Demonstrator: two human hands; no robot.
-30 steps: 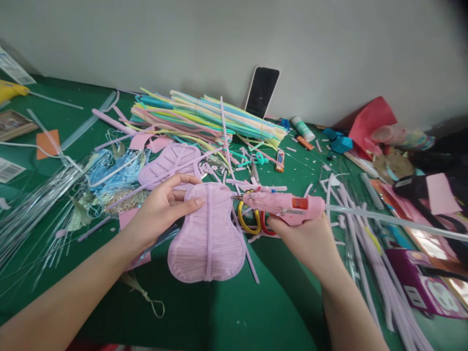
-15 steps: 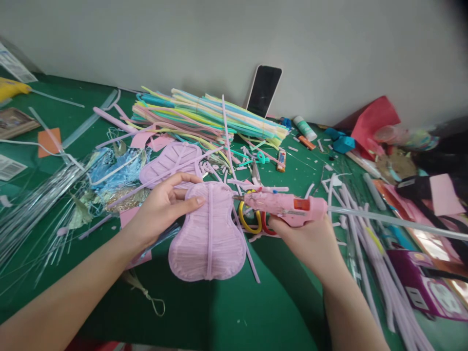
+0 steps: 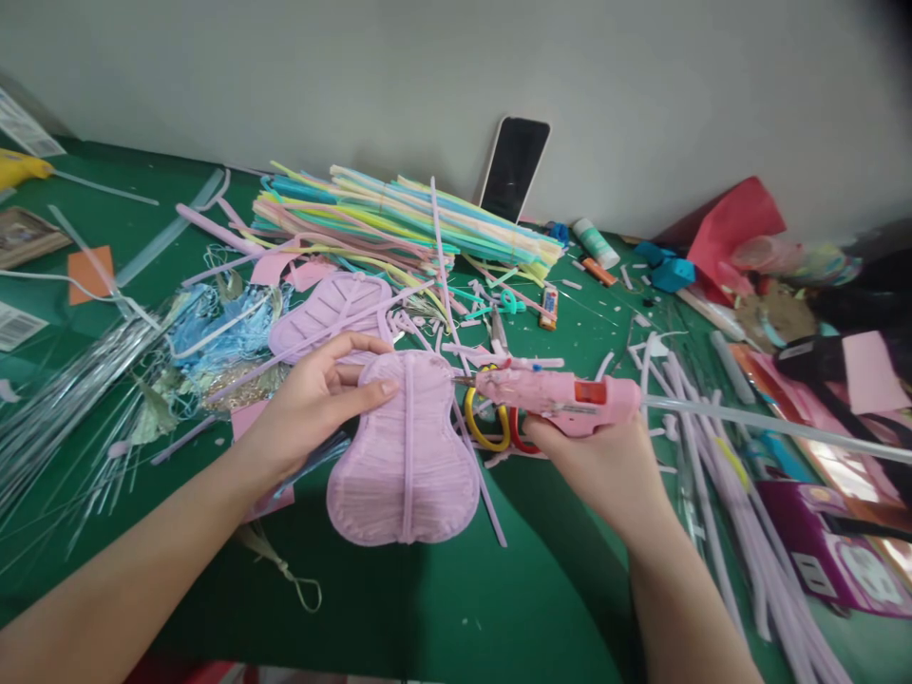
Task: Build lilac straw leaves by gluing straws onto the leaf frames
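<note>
My left hand (image 3: pixel 324 394) pinches the upper left edge of a lilac panel (image 3: pixel 442 465), thumb on its face. The panel has a narrow-waisted, rounded outline, with fine strands laid across it and one lilac pipe cleaner running down its middle. In my right hand (image 3: pixel 605 465) is a pink hot glue gun (image 3: pixel 560 399), gripped by its handle. Its metal tip points left at the panel's upper right edge; whether it touches I cannot tell. A long clear glue stick (image 3: pixel 769 423) sticks out of the back. Behind my left hand lies a second lilac panel (image 3: pixel 332 313) with bars across it.
Pastel pipe cleaners (image 3: pixel 399 223) lie bundled along the back, before a propped phone (image 3: pixel 514 169). Yellow-and-red-handled scissors (image 3: pixel 488 432) rest behind the glue gun. Blue tassels (image 3: pixel 228 318) and silvery strands (image 3: pixel 92 408) cover the left. Lilac pipe cleaners (image 3: pixel 755 541) lie right.
The view has shifted very slightly. Both hands keep their holds, and the glue gun's tip stays at the panel's upper right edge.
</note>
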